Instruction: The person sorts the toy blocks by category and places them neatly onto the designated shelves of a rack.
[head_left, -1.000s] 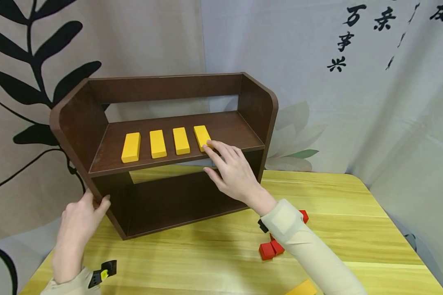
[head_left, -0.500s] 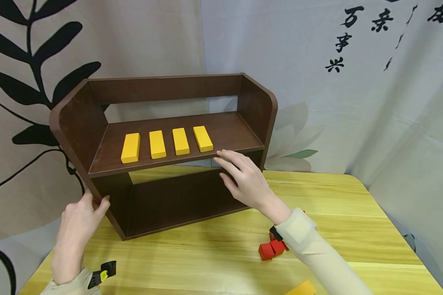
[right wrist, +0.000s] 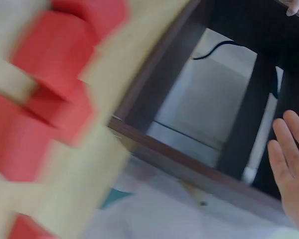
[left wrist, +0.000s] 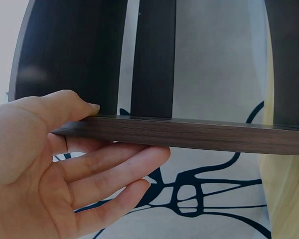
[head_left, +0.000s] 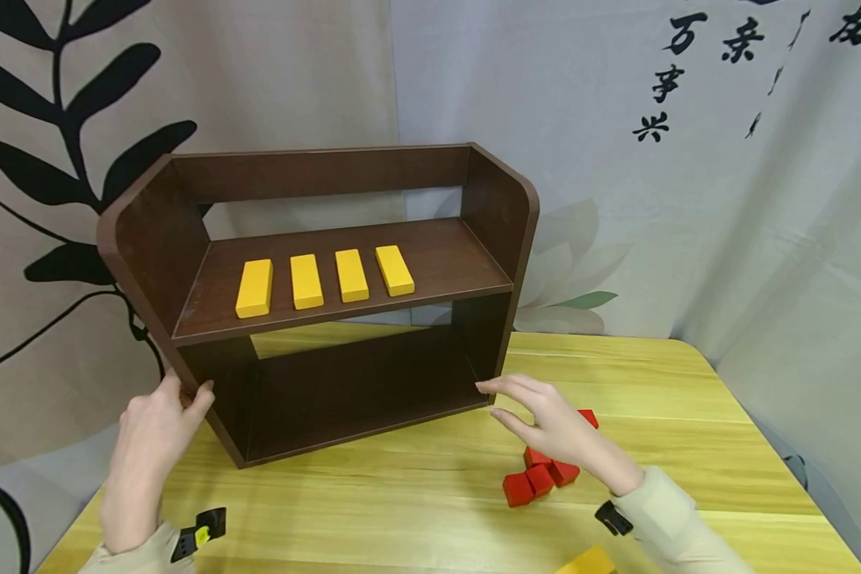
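A dark brown two-tier wooden shelf (head_left: 344, 383) stands on the table. Several yellow blocks (head_left: 304, 281) lie in a spaced row on its upper board. With thumb and fingers, my left hand (head_left: 158, 426) pinches the edge of the shelf's left side panel; the left wrist view shows the thumb on one face of that panel (left wrist: 214, 134) and fingers on the other. Near the lower right corner of the shelf, my right hand (head_left: 552, 422) hovers with fingers extended and holds nothing. Several red blocks (head_left: 520, 489) lie close together below it on the table.
The light wooden table (head_left: 689, 446) reaches right and front of the shelf. Another yellow block (head_left: 588, 561) lies at the bottom edge of the head view. A pale curtain (head_left: 581, 104) with printed plants and characters hangs behind.
My right hand has left the rightmost yellow block on the upper board and moved down and right, off the shelf's front. The block stays there. My left hand keeps its place.
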`<state>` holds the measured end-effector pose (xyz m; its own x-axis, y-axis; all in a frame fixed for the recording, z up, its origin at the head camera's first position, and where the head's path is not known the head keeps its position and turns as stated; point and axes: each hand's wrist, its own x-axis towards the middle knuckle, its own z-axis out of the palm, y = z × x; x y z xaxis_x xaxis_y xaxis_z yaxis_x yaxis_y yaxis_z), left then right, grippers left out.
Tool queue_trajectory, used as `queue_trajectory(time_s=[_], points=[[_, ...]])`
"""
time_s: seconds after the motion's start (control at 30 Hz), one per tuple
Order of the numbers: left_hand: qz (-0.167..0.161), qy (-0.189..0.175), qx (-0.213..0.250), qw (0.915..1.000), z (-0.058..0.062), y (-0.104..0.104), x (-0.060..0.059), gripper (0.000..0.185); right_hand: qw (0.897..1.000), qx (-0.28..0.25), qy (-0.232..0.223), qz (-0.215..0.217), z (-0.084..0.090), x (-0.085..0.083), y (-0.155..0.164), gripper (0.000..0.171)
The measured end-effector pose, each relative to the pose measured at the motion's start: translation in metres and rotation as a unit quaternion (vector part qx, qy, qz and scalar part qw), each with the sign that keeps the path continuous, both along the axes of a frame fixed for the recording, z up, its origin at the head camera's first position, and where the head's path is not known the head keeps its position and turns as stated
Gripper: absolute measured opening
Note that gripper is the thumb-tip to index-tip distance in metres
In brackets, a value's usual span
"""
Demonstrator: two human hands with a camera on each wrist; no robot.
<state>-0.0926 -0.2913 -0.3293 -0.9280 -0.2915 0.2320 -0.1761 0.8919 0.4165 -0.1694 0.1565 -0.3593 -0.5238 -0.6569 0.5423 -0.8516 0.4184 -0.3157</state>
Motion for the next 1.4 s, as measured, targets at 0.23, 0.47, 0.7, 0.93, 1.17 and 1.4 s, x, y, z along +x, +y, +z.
queue_trajectory(time_s=[0.23, 0.47, 0.7, 0.93, 1.17, 1.4], points=[[-0.002, 0.007, -0.001, 1.0000, -0.001, 0.001, 0.000, 0.034, 0.988, 0.023, -0.141, 0.058, -0.029, 0.011, 0.044, 0.023], [-0.004, 0.012, -0.003, 0.9999, 0.000, 0.001, 0.000, 0.035, 0.949, 0.047, -0.281, 0.135, -0.048, 0.022, 0.079, 0.025], [-0.004, 0.018, -0.005, 0.9998, 0.000, 0.000, 0.000, 0.034, 0.896, 0.078, -0.363, 0.242, -0.070, 0.027, 0.093, 0.036], [-0.008, 0.015, -0.003, 0.9999, 0.000, 0.000, -0.001, 0.033, 0.864, 0.101, -0.434, 0.234, -0.083, 0.035, 0.097, 0.041], [-0.004, 0.014, -0.004, 0.9999, 0.000, 0.000, -0.001, 0.034, 0.868, 0.103, -0.424, 0.236, -0.089, 0.036, 0.099, 0.035], [-0.002, 0.011, -0.002, 0.9999, 0.000, 0.000, 0.000, 0.034, 0.868, 0.098, -0.424, 0.240, -0.091, 0.035, 0.100, 0.025]])
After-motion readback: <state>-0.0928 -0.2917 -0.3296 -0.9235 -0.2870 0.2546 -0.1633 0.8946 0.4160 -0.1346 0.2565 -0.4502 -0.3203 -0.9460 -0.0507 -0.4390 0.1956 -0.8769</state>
